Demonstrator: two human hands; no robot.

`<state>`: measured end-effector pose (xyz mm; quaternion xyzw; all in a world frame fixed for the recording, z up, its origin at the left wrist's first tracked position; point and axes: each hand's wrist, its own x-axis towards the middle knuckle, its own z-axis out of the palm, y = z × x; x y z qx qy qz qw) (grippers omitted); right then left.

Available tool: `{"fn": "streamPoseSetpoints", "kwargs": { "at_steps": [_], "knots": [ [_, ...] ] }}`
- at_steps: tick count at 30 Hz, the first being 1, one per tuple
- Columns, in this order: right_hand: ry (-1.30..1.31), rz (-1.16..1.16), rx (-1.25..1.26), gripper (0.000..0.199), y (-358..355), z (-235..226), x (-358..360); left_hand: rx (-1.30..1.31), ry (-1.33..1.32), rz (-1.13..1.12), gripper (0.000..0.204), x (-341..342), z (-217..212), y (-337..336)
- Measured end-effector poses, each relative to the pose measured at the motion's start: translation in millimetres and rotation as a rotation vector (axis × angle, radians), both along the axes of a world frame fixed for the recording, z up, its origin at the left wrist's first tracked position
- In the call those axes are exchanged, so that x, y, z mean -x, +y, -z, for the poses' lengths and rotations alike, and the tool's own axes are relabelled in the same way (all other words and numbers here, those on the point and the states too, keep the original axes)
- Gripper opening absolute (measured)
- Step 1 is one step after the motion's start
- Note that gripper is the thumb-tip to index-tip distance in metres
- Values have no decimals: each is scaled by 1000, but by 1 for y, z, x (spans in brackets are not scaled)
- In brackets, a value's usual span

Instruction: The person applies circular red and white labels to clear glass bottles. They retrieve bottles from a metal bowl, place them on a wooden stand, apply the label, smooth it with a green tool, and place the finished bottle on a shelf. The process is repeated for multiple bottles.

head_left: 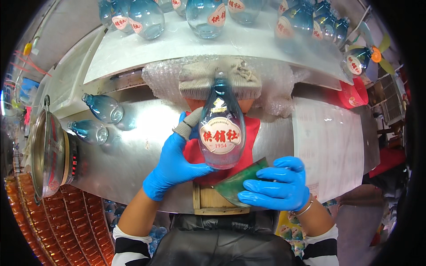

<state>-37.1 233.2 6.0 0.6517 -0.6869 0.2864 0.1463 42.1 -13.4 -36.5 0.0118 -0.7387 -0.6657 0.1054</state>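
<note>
From my remote view I record one glass bottle (221,157), blue at the neck and clear toward the base, at the centre of the clock, its neck toward twelve and its pale label facing me. I find the gloved left hand (174,165) at eight o'clock grasping this bottle along its side and near its base; a grey knitted sleeve (190,125) covers one finger. The gloved right hand (279,186), at four o'clock, grips a flat green piece (239,182), one edge of which lies near the bottle's base; I cannot tell whether the two touch. Under the bottle I note a red cloth (251,139), and at twelve a grey knitted pad (195,82) by the neck, with bubble wrap (160,80) on both sides of it. On the metal bench (142,164), two more bottles (104,108) occupy nine to ten o'clock, and a metal pan (40,153) is at nine. I log a white sheet (328,150) at three, a red container (353,94) between two and three, and further blue-tinted bottles (206,20) on a white board (186,49) at twelve.
</note>
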Motion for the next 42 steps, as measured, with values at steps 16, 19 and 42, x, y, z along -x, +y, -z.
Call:
{"fn": "streamPoseSetpoints", "kwargs": {
  "at_steps": [16, 19, 42],
  "knots": [
    [314, 59, 96, 32, -6, -21, 19, -692, -486, 182, 36, 49, -66, -7],
    [338, 22, 117, 34, -17, -20, 20, -786, -510, 185, 34, 56, -68, -4],
    [234, 30, -5, 33, -21, -26, 20, -740, -597, 26, 34, 53, -65, 3]
  ]
}}
